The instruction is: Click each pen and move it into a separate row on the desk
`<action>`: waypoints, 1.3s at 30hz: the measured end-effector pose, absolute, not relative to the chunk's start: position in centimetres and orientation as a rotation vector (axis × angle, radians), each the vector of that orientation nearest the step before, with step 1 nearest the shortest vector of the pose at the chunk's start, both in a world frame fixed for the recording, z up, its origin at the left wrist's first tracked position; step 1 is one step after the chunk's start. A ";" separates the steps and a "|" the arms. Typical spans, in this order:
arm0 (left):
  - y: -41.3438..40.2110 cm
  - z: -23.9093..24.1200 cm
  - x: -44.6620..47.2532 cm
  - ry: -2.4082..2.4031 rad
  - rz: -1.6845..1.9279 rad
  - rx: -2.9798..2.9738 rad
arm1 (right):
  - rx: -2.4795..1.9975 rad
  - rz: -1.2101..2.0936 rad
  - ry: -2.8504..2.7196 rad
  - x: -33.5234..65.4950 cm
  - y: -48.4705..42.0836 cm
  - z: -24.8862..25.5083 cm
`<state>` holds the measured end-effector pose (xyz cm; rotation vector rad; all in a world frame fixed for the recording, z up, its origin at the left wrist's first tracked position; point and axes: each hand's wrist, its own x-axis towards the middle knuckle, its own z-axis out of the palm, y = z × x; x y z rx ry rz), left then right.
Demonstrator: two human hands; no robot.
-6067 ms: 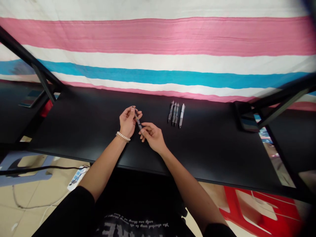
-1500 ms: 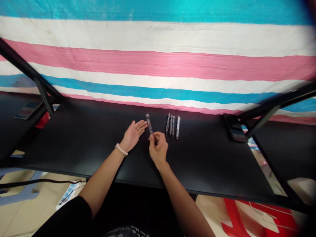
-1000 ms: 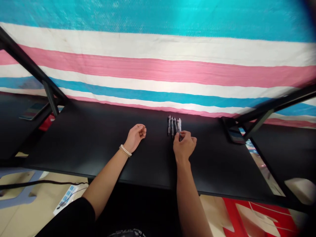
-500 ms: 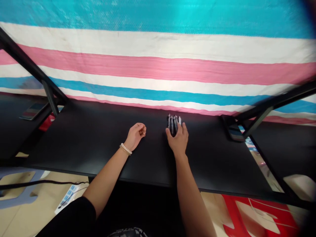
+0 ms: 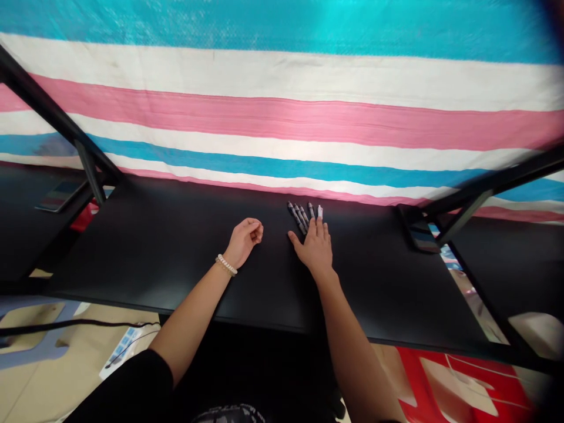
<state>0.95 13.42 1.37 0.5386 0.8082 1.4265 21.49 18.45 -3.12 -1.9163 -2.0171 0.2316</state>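
Several pens lie side by side near the back of the black table (image 5: pixel 176 247): dark ones (image 5: pixel 298 216) fanned out to the left and a white one (image 5: pixel 319 212) at the right. My right hand (image 5: pixel 314 245) rests at their near ends with fingers stretched out and thumb spread left; its fingertips touch or cover the lower parts of the white pen and the nearest dark pen. To the left, my left hand (image 5: pixel 245 239) lies on the table with its fingers curled together; whether anything is inside them is hidden. A pale beaded bracelet (image 5: pixel 226 264) circles that wrist.
A striped sheet (image 5: pixel 282 117) hangs behind the table. Black slanted frame bars (image 5: pixel 57 111) stand at both sides. A phone (image 5: pixel 416 229) lies at the right edge, another dark flat device (image 5: pixel 61 195) on the left table. Below are a power strip (image 5: pixel 127 349) and red stool (image 5: pixel 409 382).
My right hand has flattened, with its fingers straightened. The dark pens, which lay bunched, now fan out to the left, apart from the white pen. My left hand stays nearly still.
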 end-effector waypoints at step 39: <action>13.5 -1.5 1.3 1.614 1.302 1.738 | -1.438 0.606 -1.886 18.9 8.7 -1.4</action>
